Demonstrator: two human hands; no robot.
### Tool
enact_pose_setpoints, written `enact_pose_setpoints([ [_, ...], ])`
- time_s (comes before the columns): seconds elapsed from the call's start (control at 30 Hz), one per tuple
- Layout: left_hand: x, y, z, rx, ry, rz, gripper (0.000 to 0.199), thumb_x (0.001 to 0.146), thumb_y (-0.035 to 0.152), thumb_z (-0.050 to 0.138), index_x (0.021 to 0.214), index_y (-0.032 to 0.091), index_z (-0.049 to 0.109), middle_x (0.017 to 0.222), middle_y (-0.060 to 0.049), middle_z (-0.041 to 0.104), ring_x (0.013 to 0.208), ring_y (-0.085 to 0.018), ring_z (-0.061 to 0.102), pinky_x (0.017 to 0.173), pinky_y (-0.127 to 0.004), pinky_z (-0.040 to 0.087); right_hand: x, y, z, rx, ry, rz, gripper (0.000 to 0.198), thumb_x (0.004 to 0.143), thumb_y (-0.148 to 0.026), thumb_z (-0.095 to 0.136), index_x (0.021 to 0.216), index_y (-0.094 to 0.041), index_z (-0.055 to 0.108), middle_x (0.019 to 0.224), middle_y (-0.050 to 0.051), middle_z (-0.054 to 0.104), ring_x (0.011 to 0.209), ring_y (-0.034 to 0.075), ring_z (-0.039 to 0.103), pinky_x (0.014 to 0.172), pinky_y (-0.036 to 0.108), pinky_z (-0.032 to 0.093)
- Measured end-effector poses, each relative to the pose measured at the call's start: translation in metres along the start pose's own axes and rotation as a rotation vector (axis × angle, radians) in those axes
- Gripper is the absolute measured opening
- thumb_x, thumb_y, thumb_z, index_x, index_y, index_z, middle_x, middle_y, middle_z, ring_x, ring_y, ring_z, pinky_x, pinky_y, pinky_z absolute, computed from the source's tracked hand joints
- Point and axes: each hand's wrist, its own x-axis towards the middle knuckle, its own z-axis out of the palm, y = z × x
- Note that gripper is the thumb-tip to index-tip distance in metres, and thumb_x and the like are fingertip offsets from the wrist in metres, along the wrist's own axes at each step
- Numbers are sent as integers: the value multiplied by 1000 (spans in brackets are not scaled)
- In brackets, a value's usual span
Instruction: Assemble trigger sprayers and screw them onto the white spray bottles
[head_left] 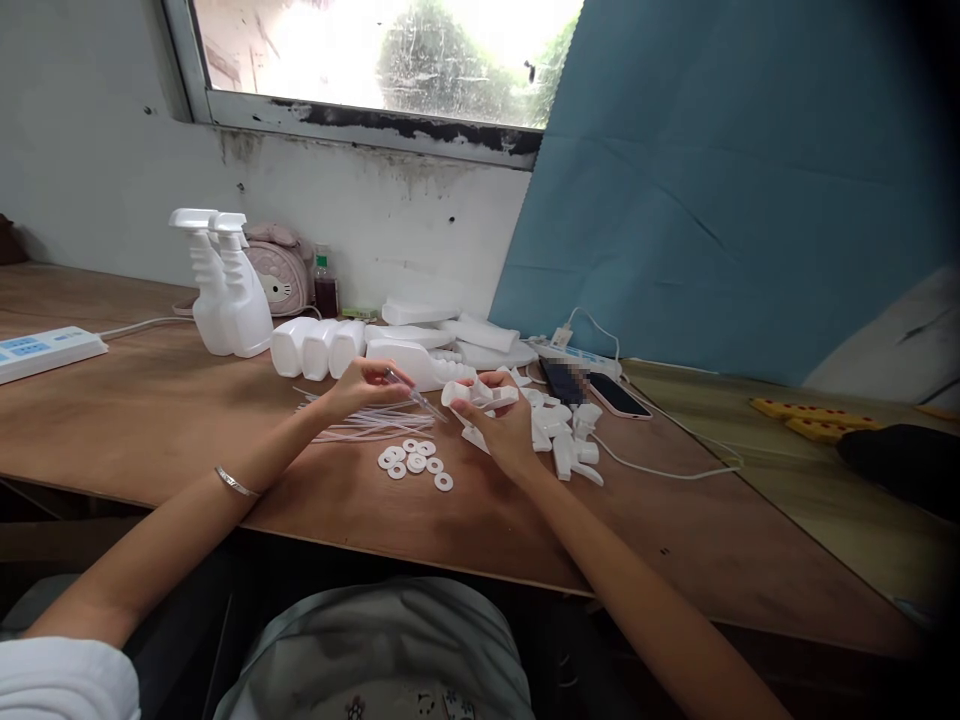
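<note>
My left hand pinches a thin translucent tube that slants down to the right. Its lower end is close to the white trigger spray head held in my right hand; whether the two touch, I cannot tell. My right fingers wrap round the spray head and hide part of it. Below my left hand lies a bundle of thin tubes. Several white ring washers are scattered in front of it. More white spray heads are heaped beside my right hand.
Behind my hands lie several white bottles. Two spray bottles stand upright at the left, near a pink bag and a dark-liquid bottle. Phones and a cable lie right; a power strip lies far left.
</note>
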Motion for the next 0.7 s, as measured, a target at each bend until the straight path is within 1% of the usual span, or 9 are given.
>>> enact_pose_setpoints([
  [0.07,2,0,-3,-216,166,-43,20,64,30,71,72,12,68,68,-2,60,58,-8,51,56,-20,41,0,0,0,45,-4,-2,41,61,-39,72,89,-21,47,89,2,65,74,17,60,68,30,48],
  [0.13,4,-3,-5,-413,278,-67,22,63,32,71,69,11,67,65,-2,59,55,-7,51,54,-20,42,-1,-1,1,81,-3,15,48,62,-37,72,98,-23,44,91,2,65,76,18,61,69,32,50],
  [0.23,6,-7,-6,-617,327,-116,27,62,35,72,72,10,66,59,0,56,51,-6,52,52,-19,44,-3,-1,2,97,13,59,59,64,-38,70,112,-26,38,90,3,64,72,19,62,60,33,53],
  [0.3,7,-8,-6,-698,348,-134,28,63,35,72,74,11,65,58,1,55,53,-6,54,52,-18,46,-4,-1,3,96,-1,83,57,65,-40,68,113,-27,41,90,3,62,70,19,63,54,33,54],
  [0.4,8,-8,-7,-761,400,-138,25,67,34,70,78,12,63,63,1,57,58,-6,57,53,-16,48,-5,-1,4,78,-72,109,44,67,-43,66,105,-26,52,92,2,61,73,20,63,57,34,57],
  [0.5,9,-7,-7,-759,442,-124,24,67,32,70,80,13,63,65,2,58,59,-6,57,52,-15,48,-7,0,5,52,-120,127,42,66,-44,67,102,-24,57,91,2,62,77,20,62,64,35,57],
  [0.6,8,-5,-6,-719,436,-110,24,66,32,70,79,13,64,66,1,58,59,-6,57,51,-15,47,-7,2,6,95,-131,167,37,64,-44,68,91,-20,62,87,3,63,76,19,61,67,36,58],
  [0.7,7,-3,-5,-641,405,-90,25,64,33,71,78,13,64,68,1,59,60,-6,56,51,-16,47,-7,3,7,148,-128,199,31,62,-43,70,77,-17,62,87,3,63,74,18,61,68,37,57],
])
